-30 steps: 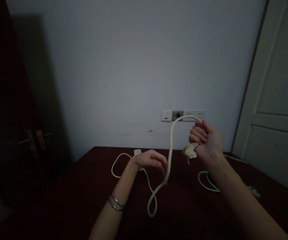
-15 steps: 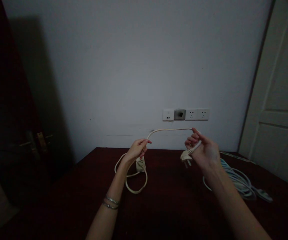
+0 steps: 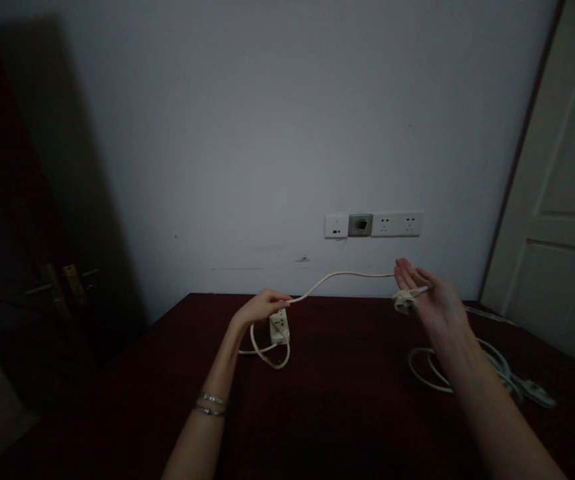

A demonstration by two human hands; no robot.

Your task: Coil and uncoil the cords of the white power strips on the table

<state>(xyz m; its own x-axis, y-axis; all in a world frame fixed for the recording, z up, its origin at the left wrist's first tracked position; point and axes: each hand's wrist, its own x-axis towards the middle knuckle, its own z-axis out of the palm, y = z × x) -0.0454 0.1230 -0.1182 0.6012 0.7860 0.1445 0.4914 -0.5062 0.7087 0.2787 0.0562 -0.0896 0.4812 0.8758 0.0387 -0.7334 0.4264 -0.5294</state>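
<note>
Centre frame: your left hand [image 3: 262, 308] pinches the cream cord [image 3: 347, 275] and your right hand [image 3: 432, 301] loosely grips its plug [image 3: 404, 301], which keeps the span stretched clear above the table [image 3: 347, 400] and the power strip [image 3: 280, 327].

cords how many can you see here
2. A cream cord stretches between the left hand and the right hand, above the table. A pale cord lies coiled on the table by the right forearm. The dim light may hide others.
</note>
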